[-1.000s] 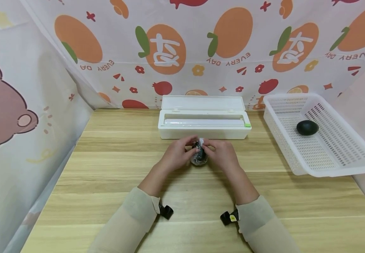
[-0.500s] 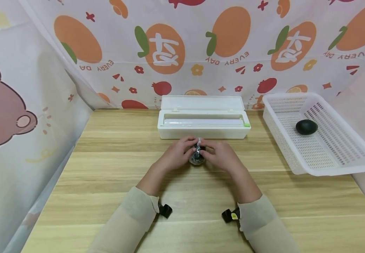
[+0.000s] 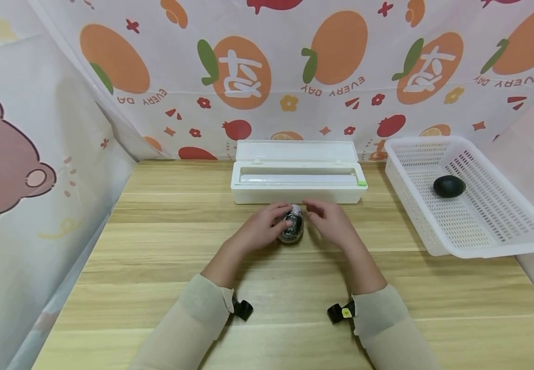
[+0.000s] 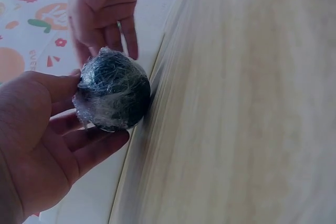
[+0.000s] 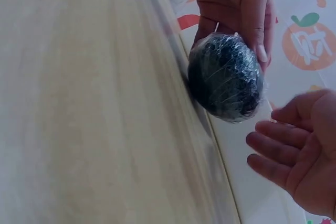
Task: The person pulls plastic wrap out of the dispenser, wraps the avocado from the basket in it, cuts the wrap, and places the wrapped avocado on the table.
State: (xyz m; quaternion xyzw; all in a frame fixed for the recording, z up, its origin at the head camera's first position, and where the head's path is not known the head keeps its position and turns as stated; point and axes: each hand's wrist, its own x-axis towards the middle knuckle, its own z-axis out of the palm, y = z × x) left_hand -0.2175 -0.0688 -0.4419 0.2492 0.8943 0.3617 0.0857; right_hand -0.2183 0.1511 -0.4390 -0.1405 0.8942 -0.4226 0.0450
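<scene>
A dark avocado (image 3: 293, 226), crinkled in clear cling film, rests on the table in front of the white box. My left hand (image 3: 261, 224) holds it from the left, the thumb on top and fingers curled around its far side, as the left wrist view also shows around the wrapped avocado (image 4: 115, 90). My right hand (image 3: 332, 222) is just to its right, apart from it, fingers relaxed and slightly bent. In the right wrist view a gap shows between the right hand (image 5: 302, 150) and the film-covered avocado (image 5: 227, 77). The avocado's underside is hidden.
Behind the hands stands a white cling film dispenser box (image 3: 299, 195), lid raised, with a film roll (image 3: 298, 179) inside. At the right, a white perforated basket (image 3: 493, 252) holds an unwrapped dark avocado (image 3: 449, 186). A fruit-print cloth (image 3: 290, 61) hangs behind the wooden table (image 3: 165, 257).
Both hands were pressing the film at the avocado's top. My right hand has let go and drawn back slightly to the right, while the left keeps hold, leaving more of the avocado visible.
</scene>
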